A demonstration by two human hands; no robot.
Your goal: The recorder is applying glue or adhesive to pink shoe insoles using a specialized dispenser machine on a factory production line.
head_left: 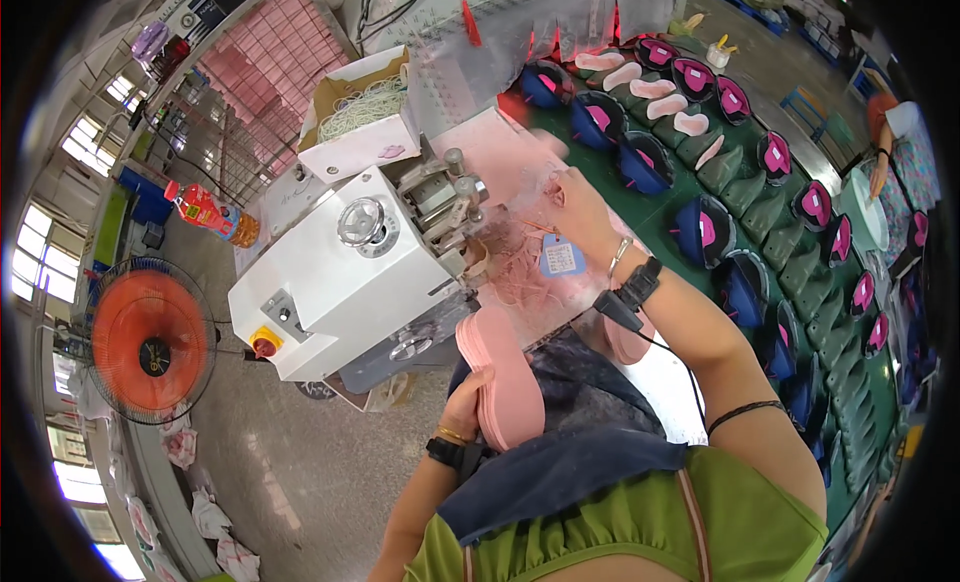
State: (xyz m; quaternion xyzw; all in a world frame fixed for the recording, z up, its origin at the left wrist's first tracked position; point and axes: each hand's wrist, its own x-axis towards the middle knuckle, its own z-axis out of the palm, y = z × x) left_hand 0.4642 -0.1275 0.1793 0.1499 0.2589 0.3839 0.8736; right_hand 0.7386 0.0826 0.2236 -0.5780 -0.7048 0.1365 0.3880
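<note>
My left hand (463, 406) is closed round the edge of a stack of pink insoles (506, 382), held upright in front of my lap. My right hand (583, 217) reaches over the pink work board (490, 147), to the right of the machine head; its fingers are blurred, and what they may hold cannot be made out. A blue tag (562, 258) with writing lies just below that hand. Pink scraps and dust (520, 267) lie between the hand and the white machine (345, 272). More pink insoles (627, 340) show below my right wrist.
Left of the machine stand a bottle with a red label (215, 214) and an orange fan (152, 340). A box of pale bands (365, 112) sits behind it. On the right, a green table (640, 207) carries rows of dark blue shoe uppers (706, 230). Another person's arm (882, 162) appears far right.
</note>
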